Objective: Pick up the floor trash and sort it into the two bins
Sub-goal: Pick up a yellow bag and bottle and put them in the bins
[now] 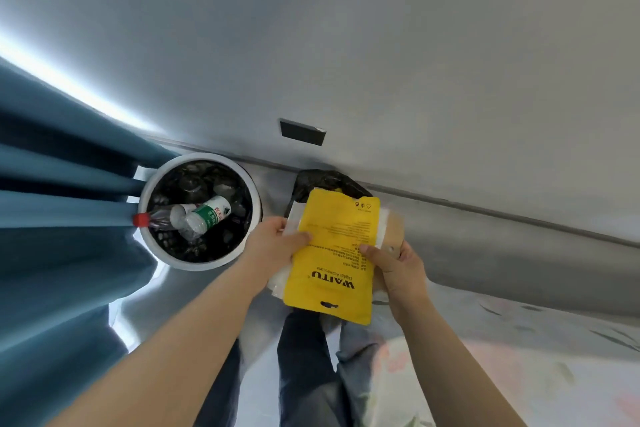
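On your left hangs a blue curtain [52, 218]. Next to it stands a round white bin [201, 157] with two plastic bottles [207, 215] inside. Your left hand [273, 243] pinches the left edge of a yellow packet [332, 253], thumb on top. The packet is up in the air, just in front of a black-bagged bin [322, 180]. Your right hand [398, 270] grips its right edge, with a brown card [393, 232] under it.

Light: soft, even and cool, with one blown-out white streak up-left of the white bin [197, 263]. Focus: slight blur across my whole view. Distortion: straight lines behind the bin bow strongly toward the edges.
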